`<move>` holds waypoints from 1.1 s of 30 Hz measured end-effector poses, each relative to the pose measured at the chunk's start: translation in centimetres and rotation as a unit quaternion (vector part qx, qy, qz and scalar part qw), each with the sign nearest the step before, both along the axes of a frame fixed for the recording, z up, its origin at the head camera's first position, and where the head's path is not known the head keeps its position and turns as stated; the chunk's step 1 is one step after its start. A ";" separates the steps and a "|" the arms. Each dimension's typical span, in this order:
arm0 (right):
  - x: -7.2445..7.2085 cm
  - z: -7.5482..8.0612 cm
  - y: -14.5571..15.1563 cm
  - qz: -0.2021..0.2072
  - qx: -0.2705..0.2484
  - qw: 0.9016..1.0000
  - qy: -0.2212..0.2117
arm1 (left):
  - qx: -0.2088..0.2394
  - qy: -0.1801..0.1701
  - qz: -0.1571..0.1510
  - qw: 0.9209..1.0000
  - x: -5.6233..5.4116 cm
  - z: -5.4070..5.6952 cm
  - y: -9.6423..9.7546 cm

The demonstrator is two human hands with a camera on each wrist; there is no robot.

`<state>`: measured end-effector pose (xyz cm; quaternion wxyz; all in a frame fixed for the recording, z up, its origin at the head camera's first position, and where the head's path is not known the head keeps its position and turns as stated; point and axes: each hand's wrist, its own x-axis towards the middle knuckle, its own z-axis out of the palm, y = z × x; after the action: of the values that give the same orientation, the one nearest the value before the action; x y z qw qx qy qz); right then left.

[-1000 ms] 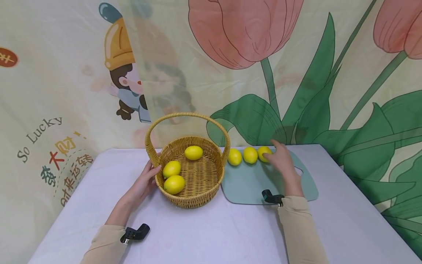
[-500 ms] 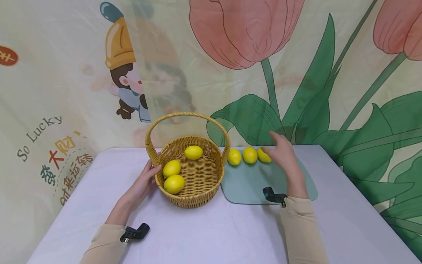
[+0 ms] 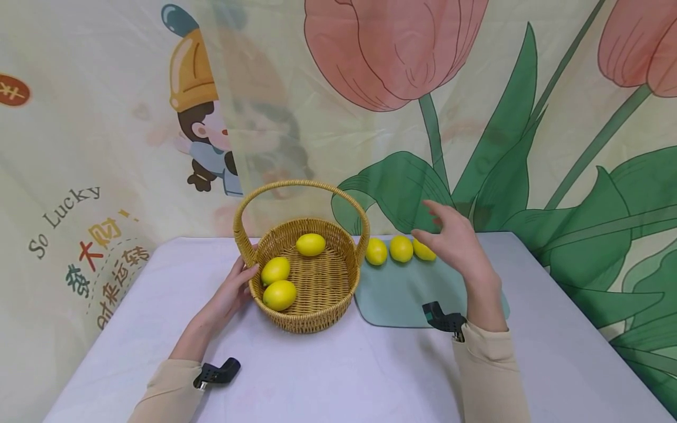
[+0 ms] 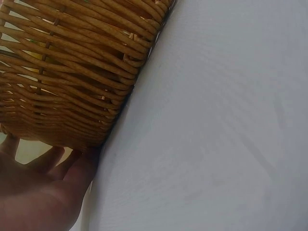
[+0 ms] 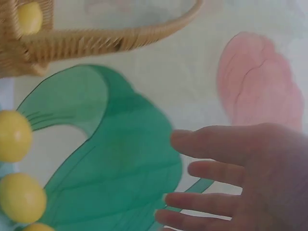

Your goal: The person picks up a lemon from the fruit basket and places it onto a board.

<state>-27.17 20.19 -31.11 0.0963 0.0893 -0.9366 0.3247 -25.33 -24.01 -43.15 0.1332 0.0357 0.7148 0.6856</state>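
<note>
My left hand holds the left side of a wicker basket, its thumb at the rim by the foot of the arched handle. In the left wrist view, the fingers lie against the woven wall, their tips hidden behind it. Inside the basket are three yellow lemons. My right hand is raised above a grey-green cutting board, thumb and fingers spread with nothing between them. Three more lemons stand in a row along the board's back edge; the right hand partly covers the rightmost one in the head view.
A white cloth covers the table. Directly behind it hangs a printed curtain with tulips and a cartoon figure. The basket's tall handle arches up beside the board. A small black camera is strapped to each wrist.
My right hand has risen from the rightmost lemon, drawing up and back toward me with its fingers spread. The left hand, the basket and the lemons have stayed in place.
</note>
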 end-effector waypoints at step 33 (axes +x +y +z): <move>5.1 2.2 -7.7 0.136 0.011 0.988 0.077 | -0.006 0.003 0.005 1.000 -0.1 -0.3 0.0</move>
<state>-22.09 12.52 -28.95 0.1218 0.2419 -0.9089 0.3170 -25.41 -23.97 -43.40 0.1280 0.0335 0.7196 0.6817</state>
